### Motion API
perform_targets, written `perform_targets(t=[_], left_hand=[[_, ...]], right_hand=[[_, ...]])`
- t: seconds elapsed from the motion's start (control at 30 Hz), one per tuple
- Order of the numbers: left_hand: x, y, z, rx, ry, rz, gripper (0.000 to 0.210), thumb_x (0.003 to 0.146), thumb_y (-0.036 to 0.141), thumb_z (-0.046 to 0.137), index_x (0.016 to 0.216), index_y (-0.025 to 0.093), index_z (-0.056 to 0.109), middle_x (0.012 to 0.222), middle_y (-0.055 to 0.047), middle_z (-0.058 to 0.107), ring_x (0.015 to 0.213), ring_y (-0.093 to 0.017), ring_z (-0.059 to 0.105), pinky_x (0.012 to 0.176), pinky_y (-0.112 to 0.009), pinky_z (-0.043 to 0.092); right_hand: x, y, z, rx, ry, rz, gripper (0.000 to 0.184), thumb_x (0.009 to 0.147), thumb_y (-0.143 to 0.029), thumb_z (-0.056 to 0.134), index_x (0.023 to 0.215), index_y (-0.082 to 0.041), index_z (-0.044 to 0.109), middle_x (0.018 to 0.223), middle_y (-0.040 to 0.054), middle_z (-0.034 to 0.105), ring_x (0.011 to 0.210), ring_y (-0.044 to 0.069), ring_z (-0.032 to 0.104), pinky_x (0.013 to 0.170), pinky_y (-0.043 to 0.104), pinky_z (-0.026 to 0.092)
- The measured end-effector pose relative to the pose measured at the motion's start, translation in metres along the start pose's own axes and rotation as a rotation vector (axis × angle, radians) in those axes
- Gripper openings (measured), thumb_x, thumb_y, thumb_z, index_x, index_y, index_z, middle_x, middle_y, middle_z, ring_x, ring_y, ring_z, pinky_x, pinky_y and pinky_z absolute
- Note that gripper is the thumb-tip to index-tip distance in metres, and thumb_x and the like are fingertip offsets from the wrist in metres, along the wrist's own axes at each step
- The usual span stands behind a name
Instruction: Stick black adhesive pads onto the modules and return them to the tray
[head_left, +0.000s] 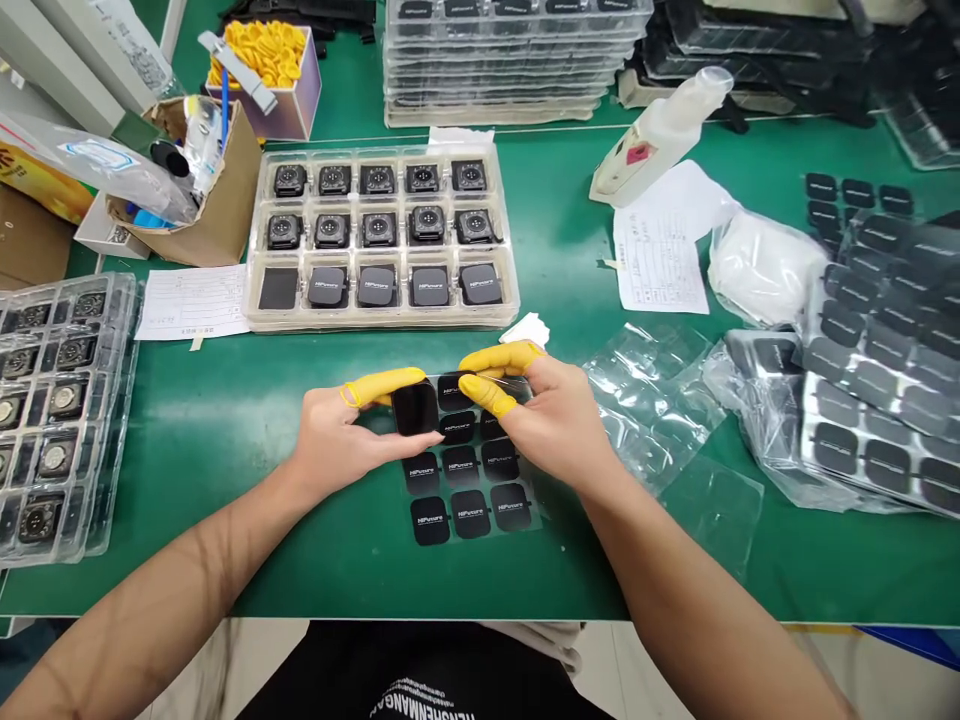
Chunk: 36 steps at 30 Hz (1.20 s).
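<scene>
The watch (415, 408), dark and glossy, is over the upper-left corner of the label sheet (469, 465), pinched between the bare thumb and the yellow-capped forefinger of the left hand (337, 435), one at its lower edge and one at its upper. Gripped by its rim like this, it could slip if the thumb relaxed, and bare skin touching the glass could leave a print. The right hand (551, 415) has capped thumb and finger pressed together on the sheet near its top edge; whether a label is already lifting there I cannot tell. A hard tug could crease the film or pull a neighbouring label loose, and a label laid down crooked would trap dust or bubbles. Whether the sheet's lower end rests on the table (315, 570) is unclear. Beyond the hands is the tray (382, 318), its front row four labelled and one plain at the left; a careless reach could knock it. To the right, loose film (652, 390) lies near the right forearm, where a sleeveless elbow might drag it, and the bottle (645, 145) stands farther back.
</scene>
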<state>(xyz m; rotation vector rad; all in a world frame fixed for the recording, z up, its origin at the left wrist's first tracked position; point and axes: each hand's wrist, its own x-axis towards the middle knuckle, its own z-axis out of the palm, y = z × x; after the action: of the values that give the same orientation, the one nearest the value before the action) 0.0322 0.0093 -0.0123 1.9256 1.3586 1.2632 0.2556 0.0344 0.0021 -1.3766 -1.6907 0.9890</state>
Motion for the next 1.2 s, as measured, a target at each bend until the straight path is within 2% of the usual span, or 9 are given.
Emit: perform_targets(t=[0.13, 0.27, 0.37, 0.43, 0.53, 0.67, 0.97, 1.07, 1.2], left_hand=[[0.007, 0.006, -0.002, -0.283, -0.082, -0.345, 0.052, 0.058, 0.038, 0.101, 0.101, 0.015, 0.082, 0.085, -0.005, 0.084, 0.077, -0.024, 0.082, 0.077, -0.031, 0.072], [0.01, 0.006, -0.003, -0.394, -0.107, -0.502, 0.06, 0.057, 0.037, 0.101, 0.108, 0.015, 0.081, 0.094, -0.007, 0.085, 0.087, -0.026, 0.083, 0.082, -0.033, 0.072], [0.008, 0.004, -0.001, -0.349, -0.107, -0.432, 0.058, 0.06, 0.035, 0.1, 0.111, 0.016, 0.081, 0.092, -0.005, 0.085, 0.085, -0.024, 0.083, 0.084, -0.031, 0.071], [0.006, 0.001, 0.0, -0.253, -0.098, -0.316, 0.054, 0.061, 0.036, 0.099, 0.108, 0.018, 0.083, 0.087, -0.002, 0.084, 0.079, -0.021, 0.082, 0.082, -0.028, 0.071], [0.001, -0.003, 0.002, -0.061, -0.036, -0.098, 0.048, 0.062, 0.041, 0.099, 0.104, 0.02, 0.084, 0.083, 0.0, 0.084, 0.068, -0.017, 0.078, 0.075, -0.026, 0.069], [-0.001, -0.004, 0.002, 0.0, 0.023, 0.073, 0.045, 0.065, 0.04, 0.098, 0.103, 0.021, 0.084, 0.087, -0.001, 0.085, 0.071, -0.018, 0.079, 0.077, -0.026, 0.068], [0.009, 0.002, -0.004, -0.337, -0.114, -0.448, 0.057, 0.061, 0.044, 0.1, 0.106, 0.016, 0.08, 0.091, -0.007, 0.084, 0.081, -0.025, 0.083, 0.076, -0.033, 0.072], [0.006, 0.0, -0.001, -0.262, -0.104, -0.41, 0.06, 0.061, 0.041, 0.099, 0.113, 0.018, 0.081, 0.091, -0.004, 0.084, 0.082, -0.023, 0.082, 0.082, -0.033, 0.071], [0.0, -0.002, 0.002, -0.052, -0.157, -0.23, 0.053, 0.066, 0.04, 0.096, 0.115, 0.022, 0.082, 0.089, 0.0, 0.084, 0.078, -0.019, 0.08, 0.085, -0.031, 0.069]], right_hand=[[0.001, 0.002, 0.0, 0.085, 0.079, -0.103, 0.002, 0.089, -0.03, 0.077, 0.088, -0.03, 0.079, 0.091, 0.0014, 0.078, 0.091, 0.022, 0.071, 0.089, 0.044, 0.056], [0.005, 0.002, -0.026, 0.371, -0.018, -0.131, 0.016, 0.082, -0.042, 0.088, 0.076, -0.033, 0.076, 0.127, -0.0012, 0.076, 0.126, 0.027, 0.066, 0.107, 0.051, 0.05], [0.007, -0.001, -0.047, 0.516, 0.057, -0.15, 0.022, 0.081, -0.046, 0.088, 0.075, -0.033, 0.072, 0.127, -0.0025, 0.075, 0.122, 0.026, 0.068, 0.101, 0.047, 0.053], [0.007, -0.003, -0.047, 0.274, 0.128, -0.171, 0.016, 0.082, -0.042, 0.088, 0.087, -0.034, 0.076, 0.115, 0.0012, 0.077, 0.117, 0.026, 0.069, 0.104, 0.049, 0.052], [0.005, -0.004, -0.03, -0.044, 0.019, -0.05, 0.031, 0.081, -0.036, 0.087, 0.109, -0.03, 0.077, 0.109, 0.0044, 0.078, 0.106, 0.027, 0.072, 0.101, 0.049, 0.055], [0.005, 0.001, -0.008, 0.04, -0.053, 0.082, 0.025, 0.083, -0.036, 0.083, 0.105, -0.025, 0.078, 0.092, 0.0025, 0.078, 0.083, 0.02, 0.072, 0.082, 0.039, 0.06], [0.007, 0.004, -0.028, 0.237, -0.066, -0.176, 0.015, 0.087, -0.036, 0.082, 0.075, -0.031, 0.075, 0.108, 0.0031, 0.076, 0.106, 0.025, 0.067, 0.096, 0.048, 0.052], [0.009, -0.004, -0.046, 0.607, -0.035, -0.173, 0.032, 0.075, -0.048, 0.092, 0.062, -0.031, 0.068, 0.089, 0.0005, 0.073, 0.08, 0.02, 0.065, 0.075, 0.042, 0.053], [0.004, -0.017, -0.028, 0.647, 0.051, 0.165, 0.032, 0.064, -0.052, 0.098, 0.072, -0.031, 0.075, 0.066, -0.0027, 0.065, 0.055, 0.013, 0.054, 0.054, 0.032, 0.046]])
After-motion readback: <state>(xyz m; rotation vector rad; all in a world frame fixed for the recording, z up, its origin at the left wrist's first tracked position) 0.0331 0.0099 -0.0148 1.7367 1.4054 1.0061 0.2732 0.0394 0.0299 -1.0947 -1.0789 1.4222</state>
